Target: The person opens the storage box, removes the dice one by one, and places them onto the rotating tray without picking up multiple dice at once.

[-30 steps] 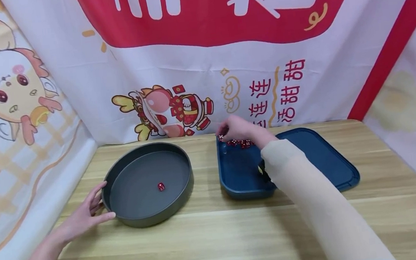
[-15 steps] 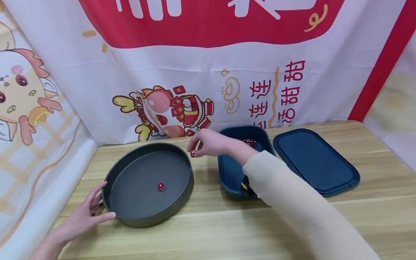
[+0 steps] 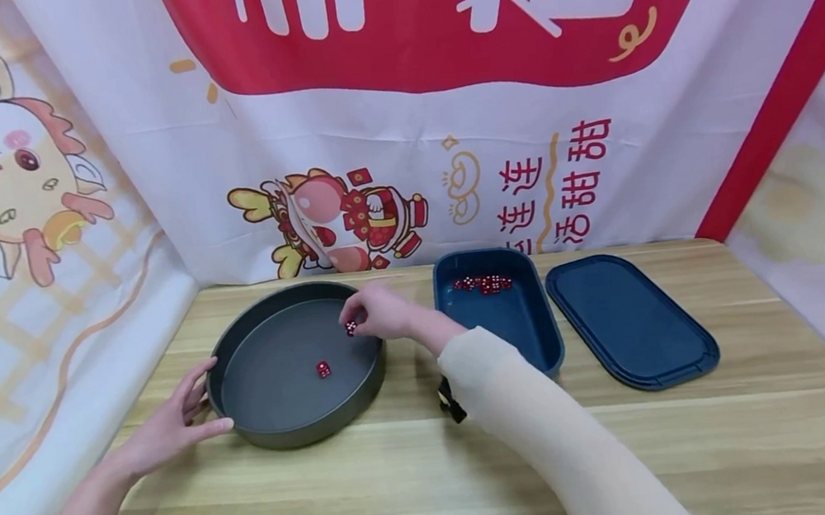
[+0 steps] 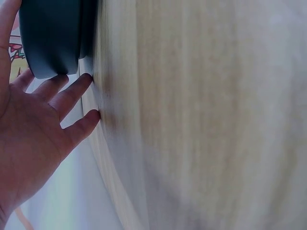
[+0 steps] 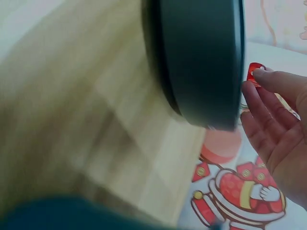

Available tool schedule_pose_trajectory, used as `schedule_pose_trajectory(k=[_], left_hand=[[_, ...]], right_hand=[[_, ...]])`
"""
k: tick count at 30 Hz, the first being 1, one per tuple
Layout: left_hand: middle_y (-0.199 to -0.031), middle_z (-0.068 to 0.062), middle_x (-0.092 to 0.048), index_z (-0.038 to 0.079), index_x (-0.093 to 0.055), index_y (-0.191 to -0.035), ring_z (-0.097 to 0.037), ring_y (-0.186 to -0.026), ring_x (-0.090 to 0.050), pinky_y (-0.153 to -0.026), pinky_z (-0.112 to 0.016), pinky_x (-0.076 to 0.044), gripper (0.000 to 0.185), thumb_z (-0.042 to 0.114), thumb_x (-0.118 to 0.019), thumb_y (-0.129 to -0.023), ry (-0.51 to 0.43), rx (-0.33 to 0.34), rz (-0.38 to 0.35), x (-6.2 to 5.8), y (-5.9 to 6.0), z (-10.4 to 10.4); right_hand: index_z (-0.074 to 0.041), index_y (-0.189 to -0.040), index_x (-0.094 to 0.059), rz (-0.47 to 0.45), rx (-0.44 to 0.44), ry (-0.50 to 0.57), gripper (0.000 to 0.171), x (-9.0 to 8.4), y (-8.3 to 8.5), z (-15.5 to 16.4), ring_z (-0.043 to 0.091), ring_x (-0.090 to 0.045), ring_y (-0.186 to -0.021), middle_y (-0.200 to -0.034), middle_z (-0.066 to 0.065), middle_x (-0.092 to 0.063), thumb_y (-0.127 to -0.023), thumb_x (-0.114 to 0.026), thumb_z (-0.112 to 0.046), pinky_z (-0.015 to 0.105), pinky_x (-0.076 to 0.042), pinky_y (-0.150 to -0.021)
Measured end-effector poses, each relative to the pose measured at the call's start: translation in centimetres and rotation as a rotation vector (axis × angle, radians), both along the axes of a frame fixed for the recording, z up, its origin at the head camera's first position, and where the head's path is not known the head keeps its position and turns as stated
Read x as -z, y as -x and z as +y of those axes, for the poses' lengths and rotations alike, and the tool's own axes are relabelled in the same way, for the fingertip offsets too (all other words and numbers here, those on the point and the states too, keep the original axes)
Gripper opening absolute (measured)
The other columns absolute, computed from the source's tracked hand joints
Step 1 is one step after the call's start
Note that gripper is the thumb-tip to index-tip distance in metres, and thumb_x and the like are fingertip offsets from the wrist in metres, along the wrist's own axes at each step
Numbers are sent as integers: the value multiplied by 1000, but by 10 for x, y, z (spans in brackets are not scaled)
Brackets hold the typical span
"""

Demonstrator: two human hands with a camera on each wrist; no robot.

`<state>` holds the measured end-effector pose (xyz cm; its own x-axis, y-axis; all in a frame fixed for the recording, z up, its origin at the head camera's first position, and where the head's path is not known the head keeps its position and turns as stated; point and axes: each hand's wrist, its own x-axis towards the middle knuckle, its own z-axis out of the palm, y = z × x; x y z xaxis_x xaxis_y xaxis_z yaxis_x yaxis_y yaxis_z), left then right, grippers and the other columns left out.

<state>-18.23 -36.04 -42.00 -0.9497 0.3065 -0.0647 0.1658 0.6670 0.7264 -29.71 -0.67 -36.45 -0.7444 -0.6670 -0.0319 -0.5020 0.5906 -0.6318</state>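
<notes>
A round dark grey pan stands on the left of the wooden table, with one red die lying on its floor. My left hand rests against the pan's left side, fingers spread and fairly straight. Over the pan's right rim, my right hand pinches another red die between thumb and fingertips. In the right wrist view that pinched die shows just above the rim. In the left wrist view, the left fingertips touch the pan's wall.
Right of the pan stands a blue rectangular box with several red dice at its far end. Its flat blue lid lies on the table to the right. A printed cloth hangs behind.
My right hand has come out of the blue box with a die and moved left to above the pan's right rim. The left hand has kept its place on the pan.
</notes>
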Motion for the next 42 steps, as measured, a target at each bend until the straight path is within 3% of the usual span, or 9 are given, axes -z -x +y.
schedule_pose_trajectory(k=[9,15,25,34,42], left_hand=[[-144,-47,-15,5,-2,-155,-62,-124,-33,-98,-64,-34,98,17,-73,-89,1,7,24,0,0,1],[-146,-46,-11,9,0,-156,-61,-126,-30,-99,-65,-32,98,18,-72,-90,-13,0,-8,-1,-2,2],[-145,-46,-12,4,-2,-155,-61,-125,-32,-100,-63,-32,98,19,-73,-89,-1,0,15,-1,-2,2],[-145,-46,-12,7,-1,-155,-61,-125,-32,-99,-63,-33,98,19,-73,-89,4,-4,12,-1,-1,2],[-144,-47,-14,6,-1,-155,-60,-124,-35,-98,-63,-35,98,19,-73,-89,23,0,29,3,-1,0]], right_hand=[[-9,-112,-72,22,41,-46,20,19,-3,-21,14,-57,-83,-93,-2,-66,-93,-67,-9,19,-50,-70],[-11,-107,-73,74,5,-80,16,29,-4,-33,11,-57,-83,-92,-3,-65,-91,-68,-8,20,-47,-73],[-14,-102,-74,55,-1,-120,14,33,-5,-42,8,-57,-86,-91,-5,-66,-90,-71,-9,19,-47,-76],[-12,-104,-74,24,9,-84,17,28,-5,-35,8,-59,-84,-97,-2,-68,-89,-71,-7,19,-49,-76],[-8,-113,-71,-30,-25,7,22,-1,-5,-11,13,-59,-89,-103,1,-67,-91,-68,-6,20,-51,-76]])
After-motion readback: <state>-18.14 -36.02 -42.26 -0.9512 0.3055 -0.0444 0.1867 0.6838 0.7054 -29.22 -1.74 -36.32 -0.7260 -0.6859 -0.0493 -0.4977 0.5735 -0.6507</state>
